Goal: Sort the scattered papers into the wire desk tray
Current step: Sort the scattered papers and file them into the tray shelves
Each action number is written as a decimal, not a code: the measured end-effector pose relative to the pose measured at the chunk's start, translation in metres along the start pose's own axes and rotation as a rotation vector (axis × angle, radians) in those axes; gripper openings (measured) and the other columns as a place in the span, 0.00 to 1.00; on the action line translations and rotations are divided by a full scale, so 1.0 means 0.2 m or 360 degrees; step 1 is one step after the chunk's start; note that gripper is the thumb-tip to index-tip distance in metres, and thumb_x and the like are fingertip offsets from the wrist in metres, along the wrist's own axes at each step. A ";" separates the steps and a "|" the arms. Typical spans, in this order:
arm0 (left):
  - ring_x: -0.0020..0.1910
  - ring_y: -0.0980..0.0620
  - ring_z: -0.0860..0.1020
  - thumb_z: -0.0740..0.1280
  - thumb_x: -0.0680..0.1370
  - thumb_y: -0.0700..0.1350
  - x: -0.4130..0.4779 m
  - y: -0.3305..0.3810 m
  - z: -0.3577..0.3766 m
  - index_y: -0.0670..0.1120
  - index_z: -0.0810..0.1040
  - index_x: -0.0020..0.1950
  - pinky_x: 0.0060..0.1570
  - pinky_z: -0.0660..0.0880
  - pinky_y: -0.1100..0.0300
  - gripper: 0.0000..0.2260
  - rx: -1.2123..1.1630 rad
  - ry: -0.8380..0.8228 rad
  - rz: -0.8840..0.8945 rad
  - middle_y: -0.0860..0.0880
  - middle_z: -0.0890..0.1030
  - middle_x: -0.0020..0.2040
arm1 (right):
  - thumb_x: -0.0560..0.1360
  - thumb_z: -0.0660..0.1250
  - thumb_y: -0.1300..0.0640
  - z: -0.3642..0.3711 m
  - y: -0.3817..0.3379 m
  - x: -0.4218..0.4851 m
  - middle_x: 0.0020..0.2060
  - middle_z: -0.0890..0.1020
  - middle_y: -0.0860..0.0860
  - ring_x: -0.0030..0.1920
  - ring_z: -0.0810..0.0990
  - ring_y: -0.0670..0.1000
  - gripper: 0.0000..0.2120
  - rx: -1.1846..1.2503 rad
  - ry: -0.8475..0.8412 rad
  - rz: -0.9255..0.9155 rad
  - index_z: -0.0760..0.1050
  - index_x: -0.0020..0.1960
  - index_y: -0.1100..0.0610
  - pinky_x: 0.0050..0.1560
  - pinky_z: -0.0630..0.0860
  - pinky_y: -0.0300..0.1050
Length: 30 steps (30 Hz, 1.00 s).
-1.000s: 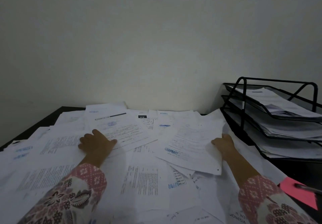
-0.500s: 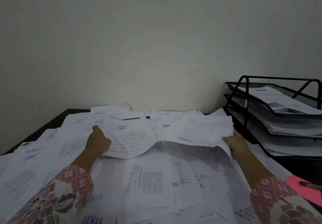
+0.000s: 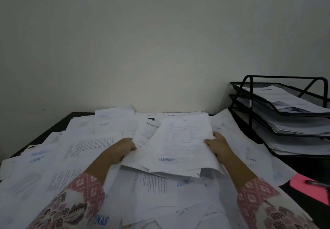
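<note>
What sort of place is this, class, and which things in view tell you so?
Probably an office or home desk. Printed papers cover the dark desk, a black wire tray of three tiers holds filed sheets, and a pink notepad with a pen lies nearby.

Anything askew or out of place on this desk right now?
Yes. Loose papers lie overlapping at all angles across the desk. The bundle held by the left hand and right hand is unevenly stacked. One sheet leans against the wire tray.
</note>
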<state>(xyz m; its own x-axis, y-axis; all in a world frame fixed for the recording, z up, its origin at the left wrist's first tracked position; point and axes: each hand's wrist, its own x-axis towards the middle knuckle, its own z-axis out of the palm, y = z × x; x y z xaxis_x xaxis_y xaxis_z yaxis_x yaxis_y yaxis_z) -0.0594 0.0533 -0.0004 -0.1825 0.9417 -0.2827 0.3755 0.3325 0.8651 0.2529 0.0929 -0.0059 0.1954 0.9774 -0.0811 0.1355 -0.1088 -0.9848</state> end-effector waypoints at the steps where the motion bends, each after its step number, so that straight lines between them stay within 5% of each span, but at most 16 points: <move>1: 0.40 0.46 0.73 0.59 0.79 0.35 -0.01 0.01 0.03 0.40 0.73 0.46 0.41 0.70 0.58 0.05 -0.0145 -0.0021 -0.0044 0.41 0.75 0.44 | 0.76 0.62 0.69 0.02 0.00 -0.01 0.62 0.74 0.61 0.51 0.74 0.56 0.21 -0.0066 -0.0020 -0.0025 0.66 0.68 0.63 0.50 0.73 0.47; 6: 0.48 0.41 0.81 0.67 0.76 0.51 -0.06 0.05 0.11 0.39 0.77 0.54 0.48 0.78 0.50 0.16 -0.0350 -0.0209 -0.0099 0.40 0.82 0.50 | 0.76 0.64 0.65 0.10 0.00 -0.06 0.64 0.74 0.59 0.61 0.74 0.58 0.21 -0.0446 -0.0054 -0.0199 0.67 0.68 0.64 0.58 0.71 0.46; 9: 0.52 0.43 0.80 0.77 0.68 0.45 -0.07 0.06 0.15 0.38 0.72 0.62 0.48 0.80 0.50 0.27 -0.0105 -0.0328 -0.0106 0.42 0.80 0.55 | 0.78 0.63 0.59 0.15 -0.03 -0.09 0.67 0.71 0.58 0.65 0.70 0.57 0.23 -0.0679 -0.0133 -0.0237 0.64 0.70 0.64 0.61 0.68 0.44; 13: 0.49 0.46 0.77 0.70 0.73 0.33 -0.09 0.07 0.18 0.38 0.67 0.67 0.42 0.78 0.56 0.25 -0.0023 -0.0352 -0.0075 0.41 0.76 0.59 | 0.78 0.61 0.46 0.18 -0.04 -0.14 0.69 0.62 0.60 0.69 0.60 0.60 0.31 -0.1411 -0.0127 -0.0095 0.55 0.73 0.60 0.65 0.63 0.49; 16: 0.45 0.46 0.78 0.66 0.76 0.33 -0.08 0.08 0.19 0.37 0.66 0.68 0.47 0.78 0.53 0.22 -0.0109 -0.0343 -0.0091 0.42 0.76 0.55 | 0.77 0.63 0.49 0.19 -0.04 -0.15 0.67 0.63 0.60 0.67 0.63 0.60 0.32 -0.1432 -0.0207 -0.0099 0.53 0.73 0.60 0.65 0.65 0.49; 19: 0.60 0.43 0.74 0.68 0.76 0.39 -0.08 0.07 0.19 0.39 0.61 0.73 0.58 0.73 0.55 0.27 0.0061 -0.0243 -0.0030 0.41 0.70 0.67 | 0.77 0.64 0.53 0.17 -0.03 -0.12 0.65 0.68 0.59 0.64 0.69 0.58 0.29 -0.1152 -0.0242 -0.0132 0.57 0.71 0.63 0.62 0.69 0.46; 22: 0.71 0.43 0.62 0.66 0.78 0.41 -0.09 0.07 0.19 0.41 0.54 0.76 0.68 0.62 0.55 0.31 0.0281 -0.0046 0.0138 0.42 0.60 0.75 | 0.79 0.60 0.50 0.10 -0.03 -0.08 0.49 0.74 0.57 0.50 0.74 0.54 0.13 -0.0851 -0.0080 -0.0118 0.70 0.52 0.60 0.48 0.68 0.41; 24: 0.72 0.43 0.61 0.64 0.79 0.39 -0.09 0.06 0.17 0.41 0.53 0.76 0.68 0.60 0.55 0.29 0.0230 0.0062 0.0194 0.42 0.59 0.75 | 0.80 0.57 0.50 0.03 -0.01 -0.04 0.44 0.76 0.57 0.47 0.73 0.54 0.16 -0.1038 0.0154 -0.0118 0.72 0.44 0.62 0.48 0.69 0.44; 27: 0.70 0.42 0.63 0.61 0.79 0.37 -0.10 0.04 0.16 0.40 0.56 0.75 0.66 0.62 0.55 0.25 0.0146 0.0224 0.0209 0.41 0.62 0.74 | 0.75 0.65 0.43 -0.04 0.01 -0.03 0.59 0.72 0.59 0.61 0.70 0.60 0.24 -0.1394 0.0364 0.0046 0.71 0.59 0.63 0.56 0.69 0.49; 30: 0.68 0.41 0.65 0.60 0.79 0.37 -0.07 0.03 0.16 0.39 0.57 0.74 0.61 0.65 0.55 0.24 0.0046 0.0315 0.0197 0.41 0.63 0.73 | 0.65 0.73 0.38 -0.03 0.02 -0.03 0.58 0.72 0.58 0.61 0.71 0.57 0.35 -0.1541 0.0253 0.0143 0.69 0.59 0.61 0.50 0.70 0.46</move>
<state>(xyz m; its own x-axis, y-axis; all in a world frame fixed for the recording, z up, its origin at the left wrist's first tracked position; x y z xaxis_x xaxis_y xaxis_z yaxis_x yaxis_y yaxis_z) -0.0262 0.0435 -0.0045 -0.3069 0.9478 -0.0860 0.4314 0.2191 0.8752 0.2584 0.0862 -0.0091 0.3622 0.9303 -0.0580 0.8369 -0.3520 -0.4192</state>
